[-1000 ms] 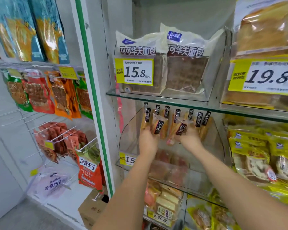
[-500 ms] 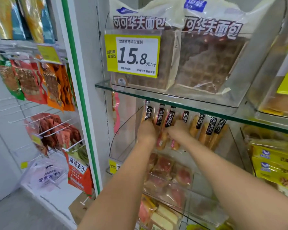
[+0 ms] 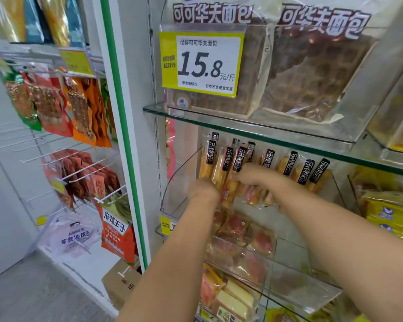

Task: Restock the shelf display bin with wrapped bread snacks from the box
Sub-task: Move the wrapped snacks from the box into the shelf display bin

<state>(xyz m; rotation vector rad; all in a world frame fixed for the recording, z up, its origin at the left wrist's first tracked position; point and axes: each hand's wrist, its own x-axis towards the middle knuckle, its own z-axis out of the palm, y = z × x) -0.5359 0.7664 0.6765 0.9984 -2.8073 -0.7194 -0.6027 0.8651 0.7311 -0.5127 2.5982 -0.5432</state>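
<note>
Item: wrapped bread snacks. Long golden sticks in clear film, black label band at the top end. Stood on end in a row, long axis upright, tops just under the shelf above. Left part of the row bunched and overlapping, right part spaced more evenly.

Holder: clear plastic display bin. Curved side wall at left, low front lip, row of sticks along the back.

Nearer to the row's middle: right hand. Held at the sticks' lower halves, fingers curled leftward round a few of the bunched sticks.

At the row's left end: left hand. Low down, touching or just in front of the leftmost sticks. Fingers hidden behind the hand; apart or together impossible to tell.

Likely step in hand: squaring the bunched sticks upright, side by side. Snacks ahead of and above both hands, so any correction sideways along the row, not along the upright axis.

Directly above: green-edged glass shelf.

Higher: yellow-and-white price card, marked 15.8.

On the floor, low left: brown cardboard box, well apart from both hands.
</note>
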